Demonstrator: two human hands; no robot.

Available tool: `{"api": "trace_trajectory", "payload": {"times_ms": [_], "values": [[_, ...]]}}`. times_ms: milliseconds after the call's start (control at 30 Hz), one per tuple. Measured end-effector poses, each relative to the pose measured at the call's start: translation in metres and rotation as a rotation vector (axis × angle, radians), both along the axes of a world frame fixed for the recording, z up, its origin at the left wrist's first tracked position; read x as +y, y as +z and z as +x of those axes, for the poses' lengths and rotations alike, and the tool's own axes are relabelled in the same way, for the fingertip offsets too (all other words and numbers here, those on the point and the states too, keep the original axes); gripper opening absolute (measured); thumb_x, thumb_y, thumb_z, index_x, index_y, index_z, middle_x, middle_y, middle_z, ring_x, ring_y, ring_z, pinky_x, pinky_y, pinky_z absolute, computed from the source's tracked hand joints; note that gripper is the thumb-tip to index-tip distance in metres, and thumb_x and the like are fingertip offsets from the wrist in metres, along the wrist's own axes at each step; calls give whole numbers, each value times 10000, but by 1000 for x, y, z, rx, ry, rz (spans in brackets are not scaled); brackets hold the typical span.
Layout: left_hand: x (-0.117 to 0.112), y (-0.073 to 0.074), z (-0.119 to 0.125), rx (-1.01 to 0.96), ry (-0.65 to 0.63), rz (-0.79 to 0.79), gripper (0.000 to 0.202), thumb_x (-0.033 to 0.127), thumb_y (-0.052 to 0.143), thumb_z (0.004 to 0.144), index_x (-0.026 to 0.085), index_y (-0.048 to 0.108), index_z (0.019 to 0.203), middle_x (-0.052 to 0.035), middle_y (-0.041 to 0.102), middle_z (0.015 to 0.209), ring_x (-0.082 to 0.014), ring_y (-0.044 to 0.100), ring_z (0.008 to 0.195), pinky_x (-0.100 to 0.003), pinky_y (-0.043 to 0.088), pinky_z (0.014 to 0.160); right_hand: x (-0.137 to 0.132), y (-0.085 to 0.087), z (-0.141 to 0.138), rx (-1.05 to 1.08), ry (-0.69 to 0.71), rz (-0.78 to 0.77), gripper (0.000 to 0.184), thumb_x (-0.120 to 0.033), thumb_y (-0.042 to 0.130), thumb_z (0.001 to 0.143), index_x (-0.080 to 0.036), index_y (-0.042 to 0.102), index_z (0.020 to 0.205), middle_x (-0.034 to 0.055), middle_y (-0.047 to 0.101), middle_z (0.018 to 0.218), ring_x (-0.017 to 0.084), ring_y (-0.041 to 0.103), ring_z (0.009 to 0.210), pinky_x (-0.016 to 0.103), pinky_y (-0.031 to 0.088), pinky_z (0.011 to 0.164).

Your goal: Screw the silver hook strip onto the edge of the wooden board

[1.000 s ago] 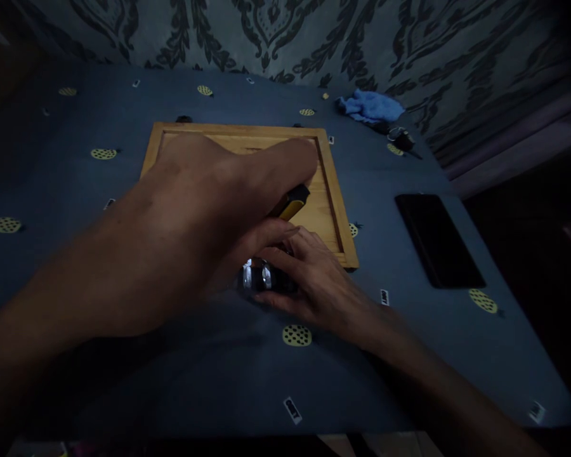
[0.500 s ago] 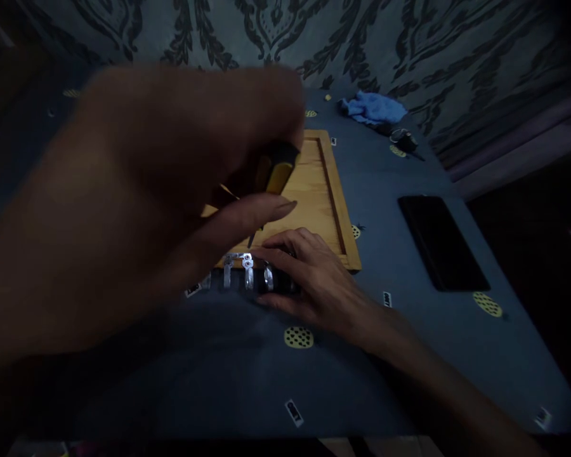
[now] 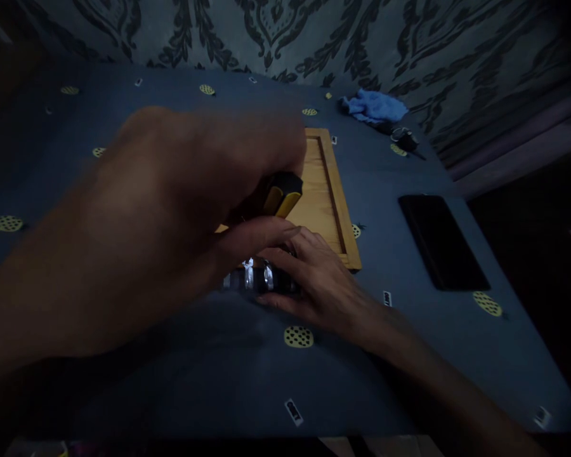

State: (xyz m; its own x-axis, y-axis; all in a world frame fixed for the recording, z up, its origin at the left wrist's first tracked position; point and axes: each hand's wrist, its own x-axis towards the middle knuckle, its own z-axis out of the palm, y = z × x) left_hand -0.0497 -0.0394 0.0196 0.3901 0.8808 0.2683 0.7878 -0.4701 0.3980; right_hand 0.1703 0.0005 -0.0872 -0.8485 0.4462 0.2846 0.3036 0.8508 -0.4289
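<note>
My left hand (image 3: 185,209) is large and close to the camera, its fingers wrapped round a screwdriver (image 3: 283,193) with a black and yellow handle. Its shaft and tip are hidden behind my thumb. Below it lies a dark, rod-like piece with shiny metal bands (image 3: 249,276), along the near edge of a wooden board with a raised rim (image 3: 340,203). My right hand (image 3: 318,279) grips the right end of the banded piece, thumb on the near side and fingers on the far side. My left hand covers the left part of board and piece.
A black phone (image 3: 443,242) lies on the blue patterned tablecloth (image 3: 247,387) at the right. Toward the back right are a crumpled blue cloth (image 3: 375,106) and a small dark object with a metal ring (image 3: 405,138). A patterned wall (image 3: 285,38) stands behind the table.
My left hand has come down with the screwdriver, closer to the banded piece, and now hides the shaft and more of the bands. My right hand stays in place.
</note>
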Motion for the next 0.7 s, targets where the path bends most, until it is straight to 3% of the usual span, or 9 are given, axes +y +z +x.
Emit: {"api": "trace_trajectory", "payload": {"times_ms": [100,300,467,700], "values": [[0,3,2,24,11,73,120,415,552,957,310,570,1013,81,632,876,-90,636,700,-222,420,515,0,0,0,0,8,1,456,-412,648,918,-169,546,1290,155,600,1214,332,543,1121,515,475,926],[-1,7,3,-39,-11,49,85,336,602,934,256,608,906,71,656,742,-99,630,595,-231,393,456,-1,4,-1,3,15,9,472,-378,677,901,-110,572,1276,176,603,1199,327,546,1082,471,479,878],[-1,5,4,20,9,87,130,372,602,933,245,628,925,68,673,829,-103,635,617,-227,404,481,-2,5,-2,12,12,25,467,-392,669,905,-117,574,1270,163,606,1178,305,541,1030,448,478,845],[0,4,-1,37,-12,71,125,372,552,947,287,637,981,106,639,806,-64,629,605,-193,439,555,-1,4,-2,1,11,0,444,-413,634,925,-158,562,1281,156,605,1197,314,542,1060,473,478,859]]}}
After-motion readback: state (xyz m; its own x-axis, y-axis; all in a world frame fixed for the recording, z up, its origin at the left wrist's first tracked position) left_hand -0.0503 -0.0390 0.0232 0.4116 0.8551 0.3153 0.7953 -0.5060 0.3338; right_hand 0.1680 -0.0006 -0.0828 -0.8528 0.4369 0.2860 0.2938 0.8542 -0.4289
